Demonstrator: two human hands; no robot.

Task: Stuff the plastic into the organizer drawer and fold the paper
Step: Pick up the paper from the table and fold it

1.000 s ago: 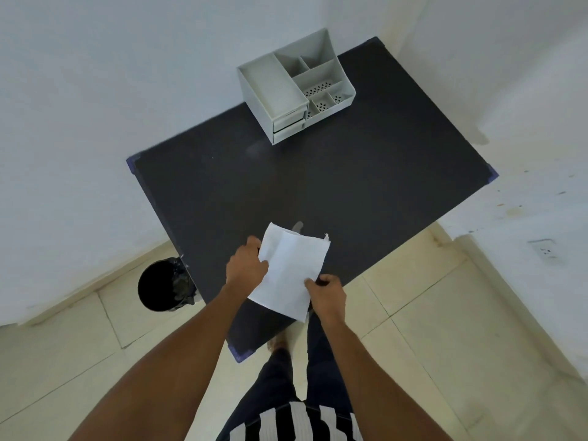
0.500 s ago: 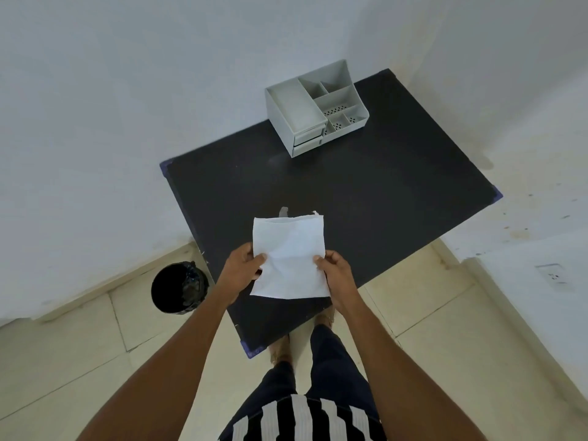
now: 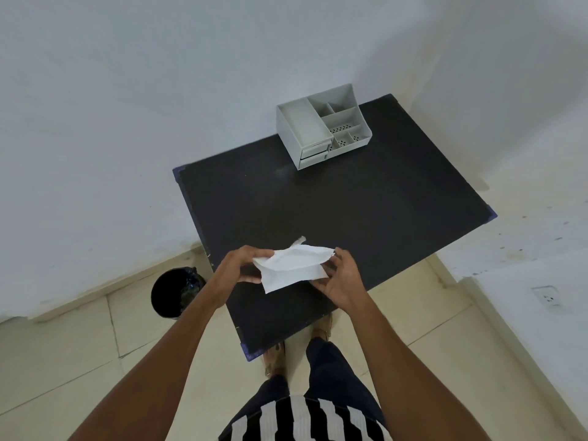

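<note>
A black table [image 3: 366,211] was seen set against a white wall, with a grey organizer [image 3: 321,132] standing at its far edge, both drawers closed as far as could be told. A black bin [image 3: 173,292] was noted on the floor, left of the table's near-left side.

The paper [image 3: 294,265] was held in the air over the near edge of the table, well apart from the organizer. It was bent over on itself, the far flap brought toward the near edge, crease not pressed flat. A small pale scrap [image 3: 299,240] was seen just beyond the paper; whether it was the plastic or lay on the table could not be told.

Handling, as judged: the sheet was light, thin and limp, easily creased or torn, not slippery. It would best be taken at opposite edges or corners, so that the fold line could be kept straight.

The left hand [image 3: 241,265] was closed on the paper's left edge, thumb and fingers pinching it. The right hand [image 3: 339,275] was closed on the right edge, fingertips curled round the far-right corner. The paper was spanned between the two hands, touching both.
</note>
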